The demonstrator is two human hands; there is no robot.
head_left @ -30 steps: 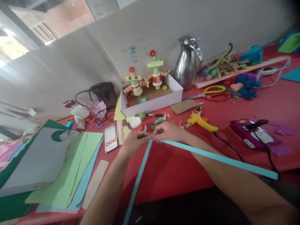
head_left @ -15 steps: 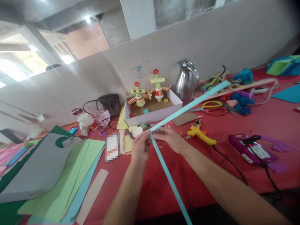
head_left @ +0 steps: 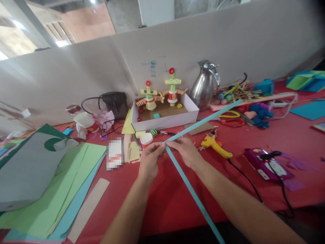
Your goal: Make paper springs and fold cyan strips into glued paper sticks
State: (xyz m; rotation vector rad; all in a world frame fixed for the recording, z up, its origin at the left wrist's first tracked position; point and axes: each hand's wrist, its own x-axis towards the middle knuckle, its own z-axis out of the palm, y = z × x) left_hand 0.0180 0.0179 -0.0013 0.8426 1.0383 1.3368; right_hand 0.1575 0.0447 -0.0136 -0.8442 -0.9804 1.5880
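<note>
Two light-blue paper strips meet at an angle between my hands; whether they are one folded strip or two joined ones I cannot tell. One arm points up and right, the other runs down toward me past the table's front edge. My left hand pinches the corner where they meet. From the other side my right hand grips the same corner, its thumb and fingers closed on the paper. Just behind my left hand stands a small paper cup.
A shallow white box holds two paper-cup figures. Behind it stands a steel jug. To the right lie a yellow glue gun, scissors and a purple power box with cords. Green paper sheets are stacked at left.
The view has tilted down and shifted slightly. Both hands stay together at the corner of the blue strips, and the upper arm of paper now leans a little lower.
</note>
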